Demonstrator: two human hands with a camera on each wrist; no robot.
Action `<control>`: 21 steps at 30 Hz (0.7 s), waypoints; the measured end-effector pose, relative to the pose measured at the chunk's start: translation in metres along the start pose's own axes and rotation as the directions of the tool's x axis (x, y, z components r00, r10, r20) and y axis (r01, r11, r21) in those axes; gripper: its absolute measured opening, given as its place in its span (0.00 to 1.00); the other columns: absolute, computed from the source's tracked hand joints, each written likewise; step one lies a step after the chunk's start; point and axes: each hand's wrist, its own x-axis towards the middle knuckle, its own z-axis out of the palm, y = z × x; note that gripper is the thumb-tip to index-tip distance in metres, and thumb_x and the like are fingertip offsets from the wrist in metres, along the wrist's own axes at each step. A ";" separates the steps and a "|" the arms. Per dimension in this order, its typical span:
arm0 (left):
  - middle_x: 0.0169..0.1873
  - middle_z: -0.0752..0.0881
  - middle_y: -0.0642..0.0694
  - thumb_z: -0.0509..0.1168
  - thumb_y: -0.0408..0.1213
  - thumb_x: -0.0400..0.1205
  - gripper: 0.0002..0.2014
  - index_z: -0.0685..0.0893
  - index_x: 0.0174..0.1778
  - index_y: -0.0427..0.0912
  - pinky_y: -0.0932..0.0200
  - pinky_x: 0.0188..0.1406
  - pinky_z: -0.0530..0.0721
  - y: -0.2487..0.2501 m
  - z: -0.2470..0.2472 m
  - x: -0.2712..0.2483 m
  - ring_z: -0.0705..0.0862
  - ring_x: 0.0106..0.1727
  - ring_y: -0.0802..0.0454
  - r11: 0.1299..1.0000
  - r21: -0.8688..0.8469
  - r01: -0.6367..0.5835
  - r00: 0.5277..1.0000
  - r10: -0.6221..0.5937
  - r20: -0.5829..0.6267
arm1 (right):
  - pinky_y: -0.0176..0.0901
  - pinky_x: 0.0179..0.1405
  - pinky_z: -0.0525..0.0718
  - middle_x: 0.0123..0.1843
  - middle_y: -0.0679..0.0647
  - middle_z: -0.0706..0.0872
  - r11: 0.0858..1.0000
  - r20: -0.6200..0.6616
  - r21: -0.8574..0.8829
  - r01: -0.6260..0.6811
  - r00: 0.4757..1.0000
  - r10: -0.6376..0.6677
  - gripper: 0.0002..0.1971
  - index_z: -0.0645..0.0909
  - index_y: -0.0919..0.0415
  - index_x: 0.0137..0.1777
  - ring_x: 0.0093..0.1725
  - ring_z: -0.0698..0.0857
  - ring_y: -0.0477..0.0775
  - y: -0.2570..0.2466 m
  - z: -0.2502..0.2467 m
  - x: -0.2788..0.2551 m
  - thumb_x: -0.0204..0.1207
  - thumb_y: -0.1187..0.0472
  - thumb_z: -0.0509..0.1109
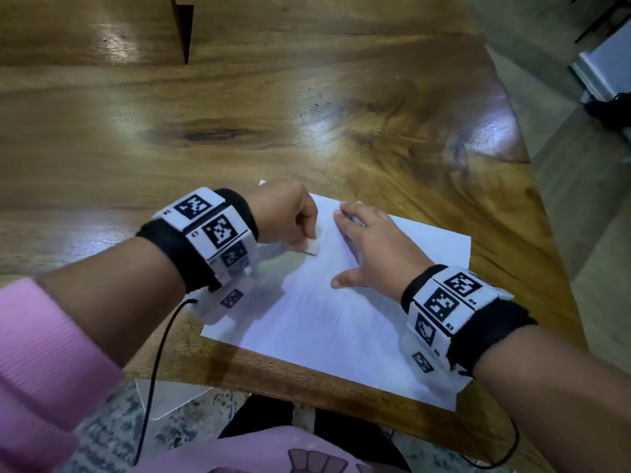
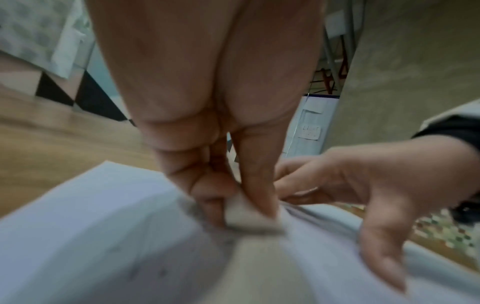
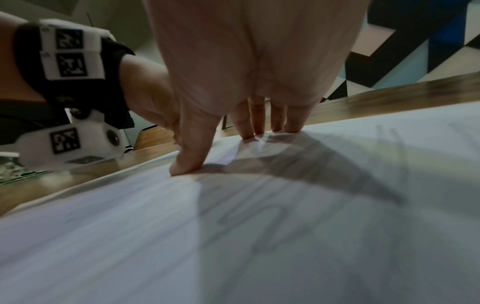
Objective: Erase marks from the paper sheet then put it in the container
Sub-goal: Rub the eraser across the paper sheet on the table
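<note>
A white paper sheet (image 1: 341, 322) lies at the near right of the wooden table (image 1: 239, 124), with faint grey pencil marks (image 3: 259, 216) on it. My left hand (image 1: 290, 216) pinches a small white eraser (image 1: 314, 248) and holds its lower edge against the sheet's far left part. In the left wrist view the eraser (image 2: 246, 218) sits between thumb and fingers on the paper (image 2: 91, 226). My right hand (image 1: 368, 240) lies flat with spread straight fingers, pressing the paper (image 3: 130, 236) down just right of the eraser.
The table's near edge (image 1: 307, 373) runs just below the sheet, and its right edge (image 1: 532, 186) drops to a grey floor. A clear plastic item (image 1: 170, 397) lies on the patterned floor below the near edge. Black cables hang from both wristbands.
</note>
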 end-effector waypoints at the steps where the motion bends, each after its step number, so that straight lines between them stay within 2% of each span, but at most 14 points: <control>1: 0.30 0.85 0.45 0.73 0.31 0.69 0.03 0.87 0.36 0.38 0.80 0.20 0.69 -0.001 0.000 0.002 0.78 0.30 0.51 1.000 -0.025 -0.005 0.997 0.003 -0.074 | 0.35 0.78 0.48 0.84 0.47 0.49 1.000 -0.001 -0.003 0.003 1.000 -0.003 0.53 0.50 0.57 0.83 0.82 0.46 0.48 0.000 0.000 0.000 0.66 0.45 0.78; 3: 0.30 0.82 0.46 0.71 0.30 0.71 0.03 0.86 0.38 0.35 0.79 0.23 0.66 0.001 -0.001 0.003 0.78 0.35 0.49 1.000 -0.016 -0.026 0.967 0.021 -0.254 | 0.35 0.78 0.48 0.84 0.47 0.49 1.000 -0.003 -0.004 0.007 1.000 -0.007 0.53 0.49 0.58 0.84 0.82 0.46 0.48 0.001 0.001 0.000 0.66 0.45 0.77; 4: 0.28 0.81 0.48 0.71 0.29 0.71 0.02 0.86 0.37 0.35 0.75 0.26 0.68 0.002 -0.002 0.004 0.78 0.35 0.48 1.000 -0.006 -0.024 0.968 0.022 -0.251 | 0.35 0.78 0.48 0.84 0.48 0.49 1.000 -0.004 -0.002 0.009 1.000 -0.009 0.53 0.49 0.58 0.84 0.82 0.46 0.48 0.001 0.001 0.000 0.66 0.45 0.77; 6: 0.24 0.78 0.53 0.71 0.27 0.69 0.02 0.86 0.36 0.37 0.66 0.29 0.72 -0.001 -0.004 0.003 0.77 0.31 0.51 1.000 0.018 -0.024 0.996 0.025 -0.085 | 0.35 0.78 0.48 0.84 0.48 0.49 1.000 0.001 0.003 0.016 1.000 -0.016 0.53 0.49 0.58 0.84 0.82 0.46 0.48 0.001 0.001 0.000 0.66 0.45 0.77; 7: 0.24 0.78 0.55 0.71 0.27 0.69 0.04 0.86 0.36 0.38 0.67 0.29 0.72 -0.002 -0.005 0.002 0.76 0.29 0.53 0.999 0.035 -0.020 1.000 0.020 -0.014 | 0.34 0.77 0.47 0.84 0.48 0.49 1.000 0.002 0.010 0.019 1.000 -0.019 0.52 0.49 0.57 0.84 0.82 0.46 0.48 0.001 0.001 0.000 0.66 0.45 0.77; 8: 0.24 0.77 0.57 0.71 0.27 0.69 0.04 0.86 0.37 0.39 0.71 0.27 0.71 -0.003 -0.005 0.002 0.76 0.28 0.55 0.999 0.047 -0.016 1.000 0.017 -0.012 | 0.33 0.77 0.47 0.84 0.47 0.49 1.000 0.002 0.020 0.020 1.000 -0.020 0.52 0.49 0.57 0.84 0.82 0.45 0.47 0.001 0.000 -0.001 0.66 0.45 0.77; 11: 0.25 0.74 0.59 0.69 0.29 0.72 0.04 0.85 0.40 0.39 0.75 0.23 0.66 0.000 0.001 0.007 0.75 0.33 0.52 1.000 0.010 -0.019 0.979 0.020 -0.203 | 0.31 0.75 0.47 0.84 0.46 0.48 0.999 0.001 0.031 0.026 1.000 -0.026 0.52 0.49 0.56 0.84 0.82 0.45 0.46 0.002 0.000 -0.001 0.66 0.45 0.77; 13: 0.25 0.72 0.58 0.68 0.31 0.73 0.02 0.82 0.37 0.40 0.77 0.23 0.65 0.003 0.006 0.006 0.73 0.32 0.52 0.999 -0.008 -0.038 0.972 0.036 -0.234 | 0.33 0.76 0.47 0.84 0.47 0.48 1.000 0.006 0.011 0.029 1.000 -0.029 0.53 0.48 0.57 0.84 0.82 0.45 0.47 0.002 0.001 -0.001 0.66 0.44 0.77; 14: 0.26 0.73 0.57 0.68 0.31 0.73 0.05 0.79 0.34 0.43 0.77 0.24 0.67 0.001 0.008 0.004 0.73 0.32 0.53 0.998 0.005 -0.062 0.980 0.062 -0.188 | 0.33 0.77 0.47 0.84 0.47 0.47 0.999 0.010 0.003 0.032 0.999 -0.032 0.53 0.48 0.57 0.84 0.82 0.45 0.47 0.002 0.001 -0.002 0.66 0.43 0.77; 15: 0.26 0.75 0.54 0.68 0.30 0.72 0.07 0.79 0.32 0.44 0.78 0.27 0.68 -0.003 0.008 0.001 0.74 0.32 0.52 0.995 0.037 -0.087 0.992 0.090 -0.092 | 0.34 0.77 0.47 0.84 0.47 0.46 0.999 0.015 0.000 0.032 0.999 -0.032 0.54 0.47 0.57 0.84 0.82 0.45 0.48 0.002 0.001 -0.002 0.66 0.43 0.77; 17: 0.29 0.80 0.52 0.69 0.29 0.71 0.05 0.83 0.34 0.44 0.67 0.37 0.76 -0.007 0.005 -0.007 0.77 0.33 0.53 0.988 0.110 -0.104 0.991 0.093 0.100 | 0.35 0.77 0.47 0.84 0.47 0.45 1.000 0.025 0.000 0.028 0.999 -0.028 0.55 0.46 0.56 0.84 0.82 0.44 0.48 0.001 0.001 -0.003 0.65 0.42 0.77; 18: 0.28 0.80 0.53 0.70 0.30 0.71 0.03 0.85 0.36 0.42 0.62 0.38 0.77 -0.008 0.003 -0.008 0.77 0.33 0.54 0.989 0.109 -0.099 0.990 0.087 0.112 | 0.35 0.77 0.47 0.84 0.47 0.45 1.000 0.025 0.000 0.027 0.999 -0.027 0.55 0.46 0.56 0.84 0.82 0.44 0.48 0.001 0.001 -0.003 0.65 0.42 0.77; 19: 0.27 0.79 0.53 0.71 0.30 0.71 0.02 0.85 0.37 0.40 0.60 0.36 0.75 -0.008 0.002 -0.006 0.77 0.33 0.53 0.993 0.078 -0.092 0.995 0.088 0.053 | 0.35 0.78 0.47 0.84 0.47 0.44 1.000 0.025 -0.002 0.028 0.999 -0.028 0.55 0.46 0.56 0.84 0.82 0.43 0.48 0.001 0.001 -0.003 0.65 0.42 0.77; 21: 0.29 0.79 0.49 0.71 0.32 0.71 0.03 0.84 0.37 0.37 0.64 0.28 0.70 -0.003 0.002 0.000 0.77 0.34 0.49 0.997 0.008 -0.070 0.983 0.071 -0.168 | 0.36 0.78 0.47 0.84 0.47 0.45 0.999 0.023 -0.003 0.032 0.999 -0.032 0.56 0.45 0.57 0.84 0.82 0.43 0.48 0.002 0.002 -0.003 0.65 0.42 0.77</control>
